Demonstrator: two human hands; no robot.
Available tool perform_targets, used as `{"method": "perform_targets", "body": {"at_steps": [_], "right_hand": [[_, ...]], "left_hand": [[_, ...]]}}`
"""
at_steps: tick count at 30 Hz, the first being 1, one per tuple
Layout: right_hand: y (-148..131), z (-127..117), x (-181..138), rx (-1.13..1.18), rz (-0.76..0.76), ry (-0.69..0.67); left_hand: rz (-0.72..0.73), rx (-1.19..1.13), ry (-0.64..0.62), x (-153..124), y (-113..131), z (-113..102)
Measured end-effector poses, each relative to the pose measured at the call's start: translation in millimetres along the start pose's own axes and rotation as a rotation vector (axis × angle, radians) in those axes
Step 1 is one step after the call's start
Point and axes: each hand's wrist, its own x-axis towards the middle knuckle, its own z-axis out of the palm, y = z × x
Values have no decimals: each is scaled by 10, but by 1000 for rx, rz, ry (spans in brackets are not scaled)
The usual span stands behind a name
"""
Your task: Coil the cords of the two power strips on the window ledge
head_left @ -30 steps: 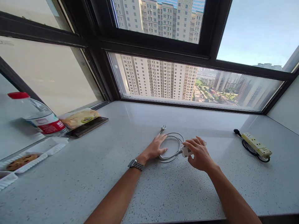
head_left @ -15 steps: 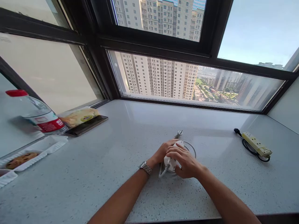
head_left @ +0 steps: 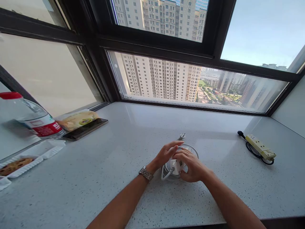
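Note:
A white power strip [head_left: 175, 167] lies on the counter in front of me, with its grey-white cord [head_left: 164, 176] looped around it. The cord's plug [head_left: 182, 136] points away toward the window. My right hand [head_left: 192, 165] curls over the strip from the right, thumb at the near side and fingers across its top. At the left, my left hand [head_left: 166, 155] has its fingers stretched out over the far part of the loops; whether it touches the cord is hard to see. Part of the strip is hidden under both hands.
A yellowish power strip [head_left: 259, 147] with a black cord lies at the right. To the left are a bottle [head_left: 43, 122] with a red cap, a bread packet [head_left: 77, 120], a phone [head_left: 85, 128] and a white tray [head_left: 51, 149] holding cookies. Windows border the counter [head_left: 95, 178].
My left hand has lifted slightly off the strip and its fingers have straightened. The right hand stays on the strip, more of which shows. The view has shifted slightly.

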Motion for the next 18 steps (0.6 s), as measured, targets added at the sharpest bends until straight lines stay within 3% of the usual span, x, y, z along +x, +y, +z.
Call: {"method": "perform_targets", "body": {"at_steps": [4,11,15,18], "right_hand": [[17,102,-24,54,103,140],[66,52,-62,43,173,235],[288,-66,-122,-67,537,494],[423,-152,-176,-161,867,393]], "left_hand": [[36,-79,-224,-53,105,-33],[-2,23,-276,-68,143,-107],[42,116,-306,-78,225,-73],[107,170,-273,-70,241,-41]]}}
